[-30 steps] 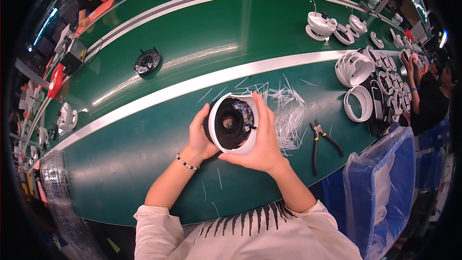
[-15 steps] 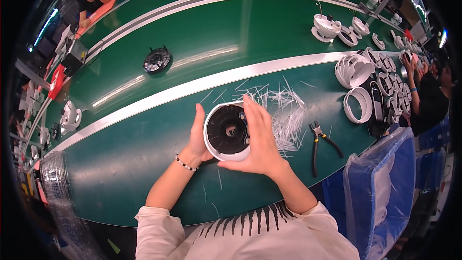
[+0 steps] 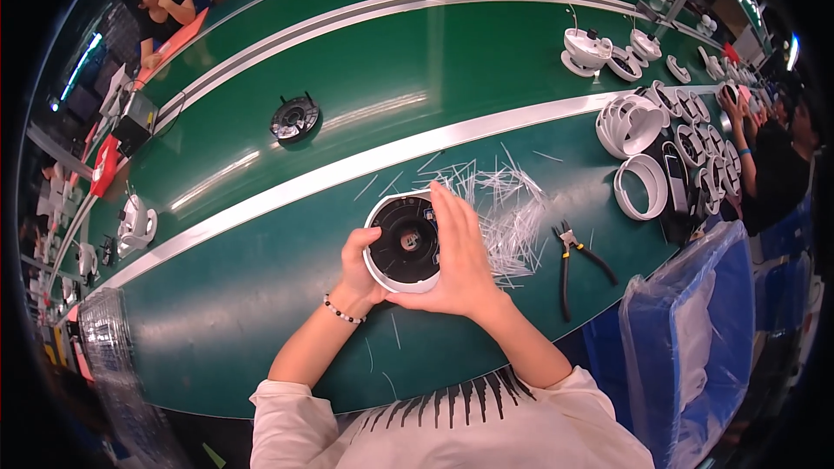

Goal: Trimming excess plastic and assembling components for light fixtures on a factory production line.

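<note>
Between my hands, above the green bench, is a round white housing with a black inner disc (image 3: pixel 395 254), its open side facing up. My left hand (image 3: pixel 354 271) grips its left side, thumb bent over the rim onto the black part and the other fingers mostly hidden beneath. My right hand (image 3: pixel 462 262) wraps the right side, fingers stretched along the edge and covering part of the inside. A small opening shows at the disc's centre. Beside my right hand lies a pile of thin white strips (image 3: pixel 514 224). Farther right are side cutters with black-and-yellow handles (image 3: pixel 565 274).
White rings (image 3: pixel 641 187) and other housings crowd the bench's right end. A black round part (image 3: pixel 295 117) sits on the green conveyor (image 3: pixel 365 61) beyond a metal rail. A plastic-lined blue bin (image 3: pixel 695 321) stands at lower right. Other people sit far left and at right.
My left thumb has bent down from upright onto the housing's rim. The housing has shifted slightly left in view. The black part on the conveyor appears a little farther right and turned.
</note>
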`<action>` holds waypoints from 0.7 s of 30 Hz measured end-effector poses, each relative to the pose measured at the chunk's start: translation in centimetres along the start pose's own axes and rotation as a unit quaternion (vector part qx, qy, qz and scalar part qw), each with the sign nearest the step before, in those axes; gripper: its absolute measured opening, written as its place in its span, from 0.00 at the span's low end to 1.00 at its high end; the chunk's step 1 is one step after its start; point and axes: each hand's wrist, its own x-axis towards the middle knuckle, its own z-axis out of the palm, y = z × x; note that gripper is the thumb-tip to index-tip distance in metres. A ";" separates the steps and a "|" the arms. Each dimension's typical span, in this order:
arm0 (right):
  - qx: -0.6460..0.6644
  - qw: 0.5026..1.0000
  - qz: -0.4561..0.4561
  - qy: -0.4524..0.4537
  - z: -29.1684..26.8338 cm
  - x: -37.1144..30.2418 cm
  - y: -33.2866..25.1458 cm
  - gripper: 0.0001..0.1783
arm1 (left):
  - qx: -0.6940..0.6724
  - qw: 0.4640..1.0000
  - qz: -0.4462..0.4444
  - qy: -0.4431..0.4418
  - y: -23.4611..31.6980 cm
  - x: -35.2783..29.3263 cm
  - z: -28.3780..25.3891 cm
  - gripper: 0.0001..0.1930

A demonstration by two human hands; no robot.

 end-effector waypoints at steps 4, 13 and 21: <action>0.000 1.000 0.021 0.011 -0.4 -0.6 0.7 0.64 | 0.005 0.998 0.038 0.043 -0.5 0.6 0.8 0.27; -0.198 0.966 0.081 0.148 -10.0 -2.4 7.8 0.37 | 0.015 0.988 0.095 0.122 3.7 9.7 -0.2 0.24; -0.475 0.812 0.310 0.138 -20.3 -11.6 19.5 0.22 | 0.110 0.982 0.078 0.133 5.7 23.3 -6.2 0.21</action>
